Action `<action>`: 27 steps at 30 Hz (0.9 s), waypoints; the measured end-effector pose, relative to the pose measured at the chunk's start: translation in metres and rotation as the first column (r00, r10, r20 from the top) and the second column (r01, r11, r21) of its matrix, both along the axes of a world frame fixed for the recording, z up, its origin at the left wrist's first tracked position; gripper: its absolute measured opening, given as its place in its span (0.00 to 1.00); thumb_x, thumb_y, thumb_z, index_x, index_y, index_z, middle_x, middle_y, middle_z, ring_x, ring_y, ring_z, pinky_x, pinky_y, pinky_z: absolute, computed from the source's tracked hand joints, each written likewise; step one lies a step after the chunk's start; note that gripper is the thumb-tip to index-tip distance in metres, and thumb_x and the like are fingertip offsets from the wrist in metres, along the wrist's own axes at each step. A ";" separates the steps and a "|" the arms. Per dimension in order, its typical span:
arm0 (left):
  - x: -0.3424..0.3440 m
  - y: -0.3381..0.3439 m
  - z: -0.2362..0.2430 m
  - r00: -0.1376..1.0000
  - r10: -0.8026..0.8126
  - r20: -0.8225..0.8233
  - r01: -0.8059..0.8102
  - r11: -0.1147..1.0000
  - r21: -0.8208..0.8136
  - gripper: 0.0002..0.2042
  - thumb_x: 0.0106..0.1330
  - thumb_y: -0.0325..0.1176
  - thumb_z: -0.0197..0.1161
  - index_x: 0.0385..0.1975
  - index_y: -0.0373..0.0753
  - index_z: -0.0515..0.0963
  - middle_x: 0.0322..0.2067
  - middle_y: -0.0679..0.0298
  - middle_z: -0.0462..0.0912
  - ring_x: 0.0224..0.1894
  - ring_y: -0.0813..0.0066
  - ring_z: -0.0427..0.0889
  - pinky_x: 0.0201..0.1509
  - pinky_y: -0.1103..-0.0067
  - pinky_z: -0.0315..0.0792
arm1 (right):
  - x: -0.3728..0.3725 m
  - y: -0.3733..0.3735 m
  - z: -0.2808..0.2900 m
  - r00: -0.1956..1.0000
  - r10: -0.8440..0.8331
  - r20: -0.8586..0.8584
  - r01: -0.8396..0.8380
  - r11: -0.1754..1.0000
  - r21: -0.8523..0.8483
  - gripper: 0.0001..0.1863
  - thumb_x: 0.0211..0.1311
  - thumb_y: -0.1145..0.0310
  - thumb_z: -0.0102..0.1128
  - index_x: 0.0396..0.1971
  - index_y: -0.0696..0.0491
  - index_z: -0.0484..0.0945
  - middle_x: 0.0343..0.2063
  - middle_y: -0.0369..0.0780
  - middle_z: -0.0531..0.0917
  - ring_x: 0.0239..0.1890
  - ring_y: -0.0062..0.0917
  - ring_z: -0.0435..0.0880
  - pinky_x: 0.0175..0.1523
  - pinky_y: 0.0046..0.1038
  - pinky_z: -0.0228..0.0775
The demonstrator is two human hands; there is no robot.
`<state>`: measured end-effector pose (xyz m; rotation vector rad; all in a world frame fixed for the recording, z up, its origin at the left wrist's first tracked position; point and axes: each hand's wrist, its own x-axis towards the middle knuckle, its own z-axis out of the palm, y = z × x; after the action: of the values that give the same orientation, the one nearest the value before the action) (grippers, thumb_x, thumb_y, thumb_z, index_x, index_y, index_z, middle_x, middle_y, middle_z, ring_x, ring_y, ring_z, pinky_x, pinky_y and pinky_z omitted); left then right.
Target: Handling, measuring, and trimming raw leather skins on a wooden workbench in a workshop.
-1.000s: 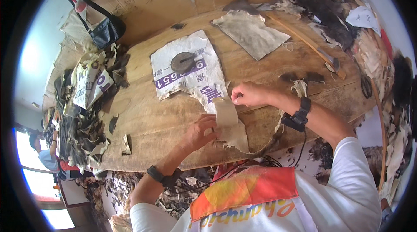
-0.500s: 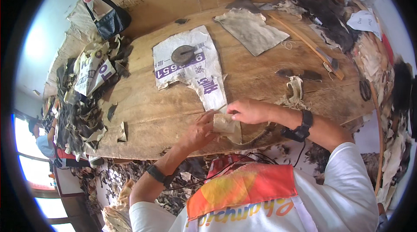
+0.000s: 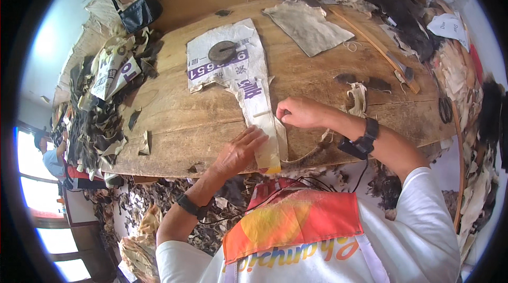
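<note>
A white sheet with purple print (image 3: pixel 254 104) lies on the wooden board, its narrow end running toward me. My left hand (image 3: pixel 241 150) rests on that narrow end, fingers laid flat over its left edge. Just right of the strip is my right hand (image 3: pixel 300 112), its fingers pinched together; what they hold, if anything, is hidden. A short thin pale stick (image 3: pixel 261 114) lies across the strip, near the right fingertips. Along the strip's right edge shows a pale piece of hide (image 3: pixel 283 142). A round dark slotted disc (image 3: pixel 222 51) sits on the sheet's wide part.
On the wooden board (image 3: pixel 174 119) lie a grey hide piece (image 3: pixel 309 26), a long wooden-handled tool (image 3: pixel 378 50) and small scraps. Fur scraps are heaped at the left (image 3: pixel 87 135) and right. A black bag (image 3: pixel 138 14) hangs at back left. Another person (image 3: pixel 53 158) is at far left.
The strip's near end, folded up between my hands before, now lies flat toward the board's front edge. My left hand has flattened onto it, and my right hand has moved slightly up and right.
</note>
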<state>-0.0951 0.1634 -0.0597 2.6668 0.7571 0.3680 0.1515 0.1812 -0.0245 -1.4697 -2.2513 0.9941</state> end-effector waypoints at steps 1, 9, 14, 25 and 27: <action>-0.001 -0.001 0.000 1.000 0.010 0.002 -0.010 1.000 0.005 0.23 0.46 0.18 0.58 0.46 0.42 0.72 0.51 0.55 0.71 0.57 0.58 0.67 0.56 0.71 0.68 | -0.002 0.005 0.001 0.999 -0.007 0.032 0.007 1.000 0.011 0.09 0.48 0.72 0.53 0.31 0.58 0.77 0.28 0.44 0.81 0.33 0.33 0.80 0.39 0.31 0.70; -0.001 -0.014 -0.009 0.997 0.063 0.039 -0.062 0.998 -0.013 0.26 0.46 0.18 0.54 0.49 0.44 0.72 0.54 0.56 0.67 0.60 0.58 0.63 0.57 0.71 0.67 | -0.003 0.066 -0.028 0.987 -0.092 0.134 0.100 0.993 -0.055 0.09 0.49 0.71 0.54 0.30 0.58 0.77 0.20 0.40 0.80 0.18 0.23 0.78 0.28 0.26 0.70; -0.003 -0.014 -0.018 0.986 0.093 0.137 -0.088 0.995 -0.041 0.25 0.45 0.16 0.53 0.47 0.43 0.73 0.54 0.55 0.67 0.60 0.56 0.63 0.57 0.70 0.66 | -0.008 0.066 -0.038 0.987 -0.154 0.044 0.160 0.937 -0.310 0.10 0.49 0.71 0.55 0.32 0.59 0.76 0.21 0.39 0.80 0.19 0.22 0.78 0.27 0.25 0.70; -0.006 -0.008 -0.029 0.921 0.131 0.367 -0.055 0.976 -0.211 0.23 0.49 0.13 0.47 0.45 0.39 0.75 0.51 0.52 0.70 0.59 0.57 0.65 0.58 0.72 0.64 | -0.017 0.026 -0.050 0.993 -0.116 -0.006 0.116 0.993 -0.012 0.18 0.48 0.70 0.58 0.41 0.60 0.71 0.23 0.42 0.80 0.20 0.23 0.79 0.27 0.27 0.70; -0.013 -0.006 -0.034 0.839 0.353 0.414 -0.105 0.852 -0.513 0.23 0.50 0.13 0.45 0.45 0.38 0.74 0.50 0.54 0.72 0.58 0.61 0.67 0.58 0.74 0.63 | -0.017 0.029 -0.051 0.990 -0.132 -0.057 0.129 0.990 -0.047 0.18 0.49 0.69 0.58 0.41 0.60 0.71 0.24 0.42 0.80 0.20 0.24 0.79 0.28 0.27 0.70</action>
<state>-0.1081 0.1578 -0.0941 1.8986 0.8719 0.7864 0.1349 0.2103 -0.0754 -1.5619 -2.0755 1.0383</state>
